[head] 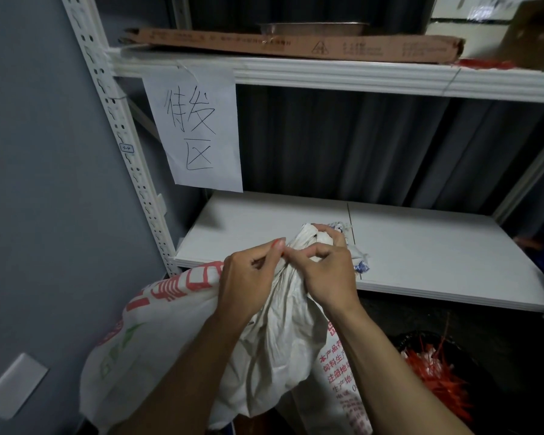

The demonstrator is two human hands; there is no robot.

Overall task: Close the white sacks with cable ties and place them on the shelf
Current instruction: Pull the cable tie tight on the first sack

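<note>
A white sack (176, 337) with red and green print stands in front of the white shelf (427, 255), its neck gathered into a bunch (308, 237) at the shelf's front edge. My left hand (248, 277) pinches something thin at the neck between thumb and forefinger; it is too thin to tell whether it is a cable tie. My right hand (330, 271) grips the bunched neck from the right, fingers curled round the cloth. The sack's frayed mouth (358, 259) sticks out past my right hand over the shelf board.
A paper sign (198, 130) with handwritten characters hangs from the upper shelf (327, 73), which carries a flat cardboard box (296, 45). A dark bin with several red cable ties (437, 372) sits low right. A grey wall is at left, and a perforated upright (123, 136).
</note>
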